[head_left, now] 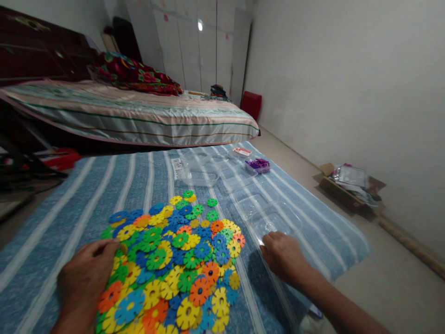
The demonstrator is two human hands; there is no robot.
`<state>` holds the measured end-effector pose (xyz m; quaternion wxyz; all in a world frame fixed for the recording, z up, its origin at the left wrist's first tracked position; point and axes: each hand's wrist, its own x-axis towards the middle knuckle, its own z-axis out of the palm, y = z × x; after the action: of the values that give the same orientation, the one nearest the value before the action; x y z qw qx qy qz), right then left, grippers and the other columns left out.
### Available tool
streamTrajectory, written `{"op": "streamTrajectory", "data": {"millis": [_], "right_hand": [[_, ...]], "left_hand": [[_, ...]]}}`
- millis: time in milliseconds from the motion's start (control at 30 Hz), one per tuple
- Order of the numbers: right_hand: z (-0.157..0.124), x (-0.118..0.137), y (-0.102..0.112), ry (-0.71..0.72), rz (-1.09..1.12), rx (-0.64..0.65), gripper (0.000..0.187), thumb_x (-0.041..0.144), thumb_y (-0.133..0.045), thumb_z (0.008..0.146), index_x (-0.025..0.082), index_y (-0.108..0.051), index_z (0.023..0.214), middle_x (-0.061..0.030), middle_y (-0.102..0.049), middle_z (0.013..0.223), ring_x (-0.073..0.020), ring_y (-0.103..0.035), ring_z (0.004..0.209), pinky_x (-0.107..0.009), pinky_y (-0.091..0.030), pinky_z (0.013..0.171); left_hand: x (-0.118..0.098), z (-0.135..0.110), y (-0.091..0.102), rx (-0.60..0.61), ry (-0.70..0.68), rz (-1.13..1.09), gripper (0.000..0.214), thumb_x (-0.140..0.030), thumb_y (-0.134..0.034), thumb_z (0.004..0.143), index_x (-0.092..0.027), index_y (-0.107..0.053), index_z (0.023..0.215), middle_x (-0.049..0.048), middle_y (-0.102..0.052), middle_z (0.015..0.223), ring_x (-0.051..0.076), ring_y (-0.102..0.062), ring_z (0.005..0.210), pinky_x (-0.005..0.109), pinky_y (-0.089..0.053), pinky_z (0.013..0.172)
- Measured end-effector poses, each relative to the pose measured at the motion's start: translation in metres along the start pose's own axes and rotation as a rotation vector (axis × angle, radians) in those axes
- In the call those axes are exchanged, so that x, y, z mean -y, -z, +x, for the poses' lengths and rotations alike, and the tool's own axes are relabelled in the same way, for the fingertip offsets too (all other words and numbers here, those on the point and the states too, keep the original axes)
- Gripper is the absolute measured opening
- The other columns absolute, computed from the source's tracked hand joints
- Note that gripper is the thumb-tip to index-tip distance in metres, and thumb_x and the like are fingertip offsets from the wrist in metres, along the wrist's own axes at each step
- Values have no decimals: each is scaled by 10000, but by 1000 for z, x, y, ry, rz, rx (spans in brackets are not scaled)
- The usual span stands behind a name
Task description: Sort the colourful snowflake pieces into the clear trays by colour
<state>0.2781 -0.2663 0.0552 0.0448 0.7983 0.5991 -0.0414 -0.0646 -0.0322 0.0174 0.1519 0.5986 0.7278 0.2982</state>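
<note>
A wide pile of toothed plastic discs (pixel 167 260) in yellow, green, blue and orange covers the near middle of the cloth. My left hand (pixel 86 278) rests against the pile's left edge, its fingers curled and thumb and forefinger close together. A tilted yellow disc is by those fingertips; whether they grip it is hidden. Right of the pile, my right hand (pixel 285 257) is closed, knuckles up, over the cloth. Just beyond it lies a clear plastic container (pixel 274 220), near its fingertips. What the right fingers hold, if anything, does not show.
The blue striped cloth (pixel 93 199) bears another clear container (pixel 201 174), a small tub of purple pieces (pixel 257 166) and a red-white card (pixel 242 151). Behind stands a bed (pixel 146 116). An open cardboard box (pixel 347 190) sits on the floor at right by the wall.
</note>
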Motion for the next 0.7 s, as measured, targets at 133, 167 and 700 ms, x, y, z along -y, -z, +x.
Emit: {"op": "streamTrajectory", "data": {"millis": [133, 167, 700], "right_hand": [[15, 3, 5, -3, 5, 32, 241, 181, -485, 995, 141, -721, 970, -144, -754, 993, -247, -711, 976, -293, -467, 730], [18, 4, 6, -5, 6, 35, 244, 186, -483, 996, 139, -722, 977, -150, -754, 1003, -251, -712, 983, -296, -469, 736], [38, 9, 9, -20, 11, 19, 243, 211, -492, 997, 143, -726, 986, -154, -758, 1015, -258, -726, 995, -298, -482, 751]], "left_hand": [[-3, 2, 1, 14, 18, 18, 280, -478, -533, 732, -235, -670, 745, 21, -721, 932, 213, -600, 790, 310, -461, 759], [-3, 2, 1, 15, 19, 18, 280, -477, -533, 733, -233, -671, 744, 24, -723, 941, 215, -603, 799, 312, -463, 766], [-4, -1, 2, 36, 51, -1, 270, -436, -529, 784, -213, -679, 772, 43, -742, 1012, 225, -663, 915, 301, -478, 823]]}}
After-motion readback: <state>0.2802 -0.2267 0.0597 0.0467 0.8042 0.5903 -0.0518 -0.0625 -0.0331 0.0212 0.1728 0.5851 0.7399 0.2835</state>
